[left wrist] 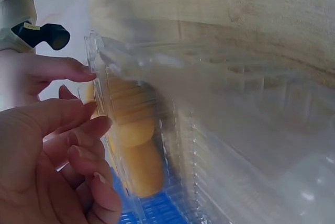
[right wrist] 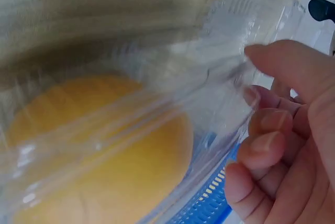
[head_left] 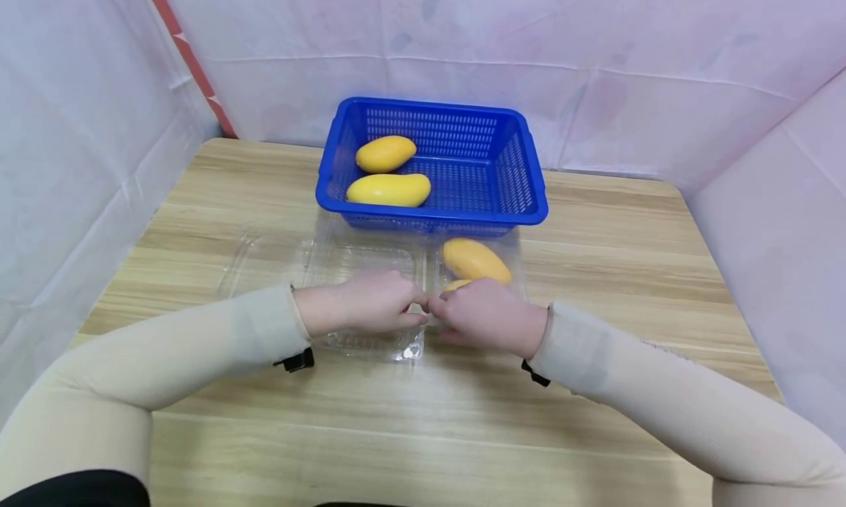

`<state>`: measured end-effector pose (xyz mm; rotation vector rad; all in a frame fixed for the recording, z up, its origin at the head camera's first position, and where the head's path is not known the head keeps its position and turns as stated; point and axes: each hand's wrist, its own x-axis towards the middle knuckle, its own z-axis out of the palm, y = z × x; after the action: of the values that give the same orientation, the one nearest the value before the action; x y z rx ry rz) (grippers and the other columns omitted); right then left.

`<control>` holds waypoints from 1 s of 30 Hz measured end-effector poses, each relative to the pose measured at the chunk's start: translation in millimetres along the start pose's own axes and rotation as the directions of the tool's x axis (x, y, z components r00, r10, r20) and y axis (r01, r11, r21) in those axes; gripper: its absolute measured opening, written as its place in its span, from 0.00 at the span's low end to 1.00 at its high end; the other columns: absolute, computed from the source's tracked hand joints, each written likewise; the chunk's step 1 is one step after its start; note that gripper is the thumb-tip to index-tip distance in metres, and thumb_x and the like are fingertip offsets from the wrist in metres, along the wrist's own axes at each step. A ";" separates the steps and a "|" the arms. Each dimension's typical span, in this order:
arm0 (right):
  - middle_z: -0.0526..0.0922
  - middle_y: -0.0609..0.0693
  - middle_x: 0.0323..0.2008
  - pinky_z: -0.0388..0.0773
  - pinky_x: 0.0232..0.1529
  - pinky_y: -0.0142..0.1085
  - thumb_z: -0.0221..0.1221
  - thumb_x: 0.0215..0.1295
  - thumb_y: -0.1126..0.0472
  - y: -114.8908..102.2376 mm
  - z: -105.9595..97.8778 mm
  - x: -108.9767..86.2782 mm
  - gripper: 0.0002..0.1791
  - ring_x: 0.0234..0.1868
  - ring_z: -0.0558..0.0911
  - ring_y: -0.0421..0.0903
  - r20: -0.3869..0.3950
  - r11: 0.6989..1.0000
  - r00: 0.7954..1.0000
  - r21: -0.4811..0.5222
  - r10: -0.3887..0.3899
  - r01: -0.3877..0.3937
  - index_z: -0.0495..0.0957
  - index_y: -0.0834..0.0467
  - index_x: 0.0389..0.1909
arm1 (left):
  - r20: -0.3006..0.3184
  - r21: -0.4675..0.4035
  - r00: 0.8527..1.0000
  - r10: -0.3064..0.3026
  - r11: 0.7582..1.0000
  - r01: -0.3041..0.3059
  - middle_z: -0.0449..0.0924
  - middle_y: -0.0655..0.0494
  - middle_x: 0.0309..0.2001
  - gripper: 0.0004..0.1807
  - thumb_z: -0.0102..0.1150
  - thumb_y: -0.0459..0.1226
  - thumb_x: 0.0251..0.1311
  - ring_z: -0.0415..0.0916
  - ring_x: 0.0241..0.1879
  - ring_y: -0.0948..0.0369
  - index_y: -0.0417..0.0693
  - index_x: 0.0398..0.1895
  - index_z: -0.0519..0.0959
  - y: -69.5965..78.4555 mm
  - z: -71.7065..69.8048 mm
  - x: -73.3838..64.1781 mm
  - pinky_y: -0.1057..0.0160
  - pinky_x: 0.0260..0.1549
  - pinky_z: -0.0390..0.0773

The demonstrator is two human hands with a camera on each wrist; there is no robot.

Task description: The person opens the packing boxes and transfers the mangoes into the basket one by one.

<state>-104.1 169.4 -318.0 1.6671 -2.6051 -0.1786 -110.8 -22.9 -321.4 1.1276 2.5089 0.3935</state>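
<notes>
A clear plastic clamshell container (head_left: pixel 357 261) lies on the wooden table (head_left: pixel 595 272) in front of a blue basket (head_left: pixel 429 217). Its right half holds a yellow mango (head_left: pixel 476 261), and a second mango (head_left: pixel 457 284) peeks out from under my right hand. My left hand (head_left: pixel 416 312) and right hand (head_left: pixel 439 308) meet at the container's middle front edge. In the left wrist view my left hand (left wrist: pixel 78 145) pinches the plastic rim (left wrist: pixel 104 103) beside the mango (left wrist: pixel 133 130). My right hand (right wrist: pixel 267 130) curls its fingers on the clear plastic (right wrist: pixel 225 51) over the mango (right wrist: pixel 104 156).
Two more mangoes (head_left: pixel 385 153) (head_left: pixel 388 189) lie in the left part of the blue basket. Another clear plastic piece (head_left: pixel 258 261) lies flat to the left of the container. White sheets wall the table on the left, back and right.
</notes>
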 end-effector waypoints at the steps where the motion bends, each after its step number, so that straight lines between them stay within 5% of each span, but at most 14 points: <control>1: 0.71 0.43 0.16 0.68 0.13 0.33 0.67 0.50 0.53 -1.3 0.7 -0.3 0.16 0.15 0.70 0.39 -0.009 1.000 1.000 -0.029 -0.009 0.009 0.74 0.55 0.34 | 0.004 0.002 1.000 -0.003 1.000 0.003 0.76 0.65 0.23 0.14 0.55 0.45 0.62 0.71 0.22 0.66 0.56 0.48 0.81 0.2 0.7 0.6 0.66 0.18 0.70; 8: 0.63 0.42 0.11 0.64 0.09 0.34 0.64 0.45 0.62 -10.1 5.1 -1.9 0.12 0.12 0.65 0.38 -0.100 0.986 0.995 -0.162 0.009 -0.025 0.68 0.52 0.16 | 0.046 -0.060 0.999 -0.009 0.998 0.012 0.82 0.62 0.42 0.13 0.54 0.44 0.62 0.79 0.40 0.63 0.55 0.46 0.82 0.1 8.3 9.4 0.64 0.42 0.75; 12: 0.60 0.43 0.11 0.61 0.07 0.33 0.62 0.43 0.66 -12.6 6.5 -1.4 0.10 0.11 0.61 0.38 -0.141 0.976 0.990 -0.212 0.012 -0.042 0.69 0.52 0.17 | 0.140 -0.256 0.988 -0.058 0.962 0.093 0.82 0.57 0.23 0.13 0.54 0.39 0.63 0.78 0.22 0.63 0.50 0.47 0.82 0.3 10.2 13.4 0.65 0.33 0.78; 15: 0.58 0.43 0.11 0.60 0.07 0.33 0.61 0.42 0.68 -13.9 5.4 -1.4 0.10 0.11 0.59 0.37 -0.155 0.970 0.988 -0.239 0.002 -0.040 0.70 0.52 0.20 | 0.213 -0.428 0.973 -0.088 0.887 0.173 0.74 0.54 0.10 0.13 0.53 0.34 0.62 0.71 0.10 0.63 0.44 0.48 0.81 0.9 10.1 14.8 0.61 0.22 0.79; 18: 0.58 0.43 0.11 0.61 0.07 0.33 0.62 0.41 0.67 -14.3 5.3 -2.2 0.09 0.11 0.59 0.37 -0.163 0.968 0.987 -0.250 -0.008 -0.033 0.74 0.53 0.24 | 0.252 -0.548 0.963 -0.098 0.806 0.225 0.72 0.56 0.08 0.13 0.52 0.30 0.61 0.69 0.08 0.65 0.38 0.46 0.81 1.3 11.1 16.0 0.58 0.20 0.79; 26: 0.62 0.42 0.11 0.64 0.08 0.34 0.64 0.40 0.65 -14.1 5.5 -2.7 0.11 0.12 0.63 0.37 -0.130 0.979 0.991 -0.201 0.003 -0.029 0.70 0.51 0.19 | 0.343 -0.711 0.923 -0.175 0.594 0.377 0.74 0.54 0.12 0.16 0.47 0.29 0.61 0.71 0.10 0.67 0.39 0.52 0.76 6.0 16.6 14.2 0.72 0.08 0.60; 30: 0.62 0.43 0.12 0.64 0.08 0.34 0.63 0.40 0.66 -14.5 5.9 -3.9 0.11 0.13 0.62 0.37 -0.135 0.983 0.991 -0.182 0.013 -0.037 0.70 0.52 0.18 | 0.366 -0.750 0.912 -0.184 0.522 0.406 0.73 0.54 0.13 0.14 0.47 0.29 0.62 0.70 0.09 0.67 0.39 0.50 0.74 12.4 18.2 12.1 0.73 0.07 0.59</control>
<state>-90.0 167.3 -325.5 1.5287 -2.4288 -0.2872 -102.1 -3.9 -335.4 0.3119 1.8374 1.0979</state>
